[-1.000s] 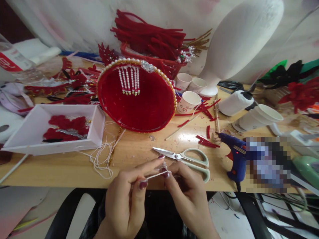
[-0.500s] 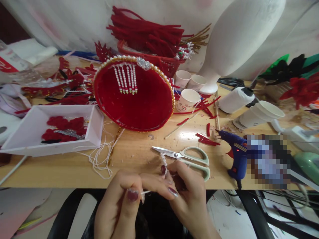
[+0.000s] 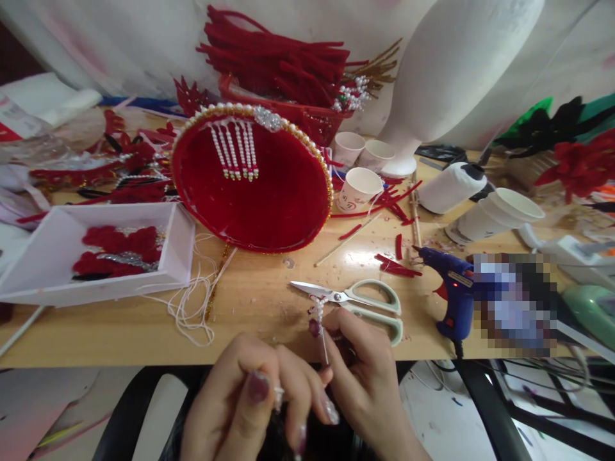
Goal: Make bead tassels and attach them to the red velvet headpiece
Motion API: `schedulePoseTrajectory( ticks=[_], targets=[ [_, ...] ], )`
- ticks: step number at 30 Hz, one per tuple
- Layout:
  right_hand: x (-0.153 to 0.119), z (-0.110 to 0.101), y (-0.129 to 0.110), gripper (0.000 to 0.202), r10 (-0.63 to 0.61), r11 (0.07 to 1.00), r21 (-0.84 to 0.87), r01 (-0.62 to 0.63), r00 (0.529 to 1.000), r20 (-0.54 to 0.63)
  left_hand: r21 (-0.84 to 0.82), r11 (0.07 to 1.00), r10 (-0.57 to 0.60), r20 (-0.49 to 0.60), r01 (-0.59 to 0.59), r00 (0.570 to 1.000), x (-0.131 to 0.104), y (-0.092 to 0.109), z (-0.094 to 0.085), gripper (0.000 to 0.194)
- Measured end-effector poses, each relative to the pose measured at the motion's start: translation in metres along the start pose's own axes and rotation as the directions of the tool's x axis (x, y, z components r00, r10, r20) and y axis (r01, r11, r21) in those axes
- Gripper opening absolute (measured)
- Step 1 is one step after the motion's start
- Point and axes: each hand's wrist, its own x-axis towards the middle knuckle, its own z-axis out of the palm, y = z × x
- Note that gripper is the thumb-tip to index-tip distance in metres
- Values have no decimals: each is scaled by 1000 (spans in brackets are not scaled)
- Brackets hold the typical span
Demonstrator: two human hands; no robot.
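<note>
Over the table's front edge, my left hand point(image 3: 259, 390) is closed, thumb against index finger, with a small pale beaded bit showing at its fingertips. My right hand point(image 3: 362, 374) pinches a short string of white beads point(image 3: 319, 310) with a few dark red ones, which sticks up past the thumb. A white thread end point(image 3: 325, 349) runs below it between the two hands. Just beyond the right fingers lie scissors point(image 3: 372, 298) with pale green handles, blades partly apart. The left hand's other fingers bend downward, their tips partly blurred.
Behind stands a red velvet hat point(image 3: 283, 205) with bead fringe. White cord point(image 3: 192, 314) lies beside a white box point(image 3: 43, 282). A blue glue gun point(image 3: 456, 301), red light on, stands right. Paper cups point(image 3: 360, 189), a thread spool point(image 3: 451, 187) and a white mannequin head point(image 3: 446, 70) are farther back.
My left hand's fingers have drawn away from the right hand and curled downward. More of the bead string and thread shows at the right fingertips. The view has shifted slightly.
</note>
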Motion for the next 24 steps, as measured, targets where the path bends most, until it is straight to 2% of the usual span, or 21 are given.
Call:
schedulePoseTrajectory(
  ticks=[3,5,8,10,12,14,16,17,19,22,24],
  targets=[
    [-2,2,1,21,4,1000,-20,-4,1000,-6,-32,999,-42,3,42,999,6,1,-14,32],
    [-3,4,0,21,-3,1000,-13,3,1000,-9,-81,988,-132,24,134,991,6,3,-18,34],
    [-3,5,-2,24,-15,999,43,15,1000,-8,-109,946,-302,40,305,952,2,5,-16,39],
    [-2,3,-2,25,-18,998,60,20,999,-28,-79,936,-338,62,342,939,0,5,-14,41],
    [0,1,0,24,-3,999,45,5,999,-42,-34,963,-264,78,267,961,3,4,-15,39],
    [0,0,3,24,55,997,55,-53,998,-30,48,995,-91,5,91,996,8,0,-18,34],
    [0,2,5,22,144,979,141,-145,989,14,194,979,93,-123,-68,988,15,-5,-20,25],
    [0,4,6,21,190,958,209,-196,980,52,278,956,145,-169,-94,975,18,-7,-20,18],
    [0,8,5,20,255,891,351,-287,958,134,413,908,160,-183,-72,970,23,-11,-19,4],
    [1,12,3,18,302,784,504,-363,932,201,537,843,60,-120,14,991,27,-11,-16,11],
    [1,12,3,18,329,711,574,-406,914,239,625,779,-17,-40,38,999,29,-9,-15,9]
  ],
)
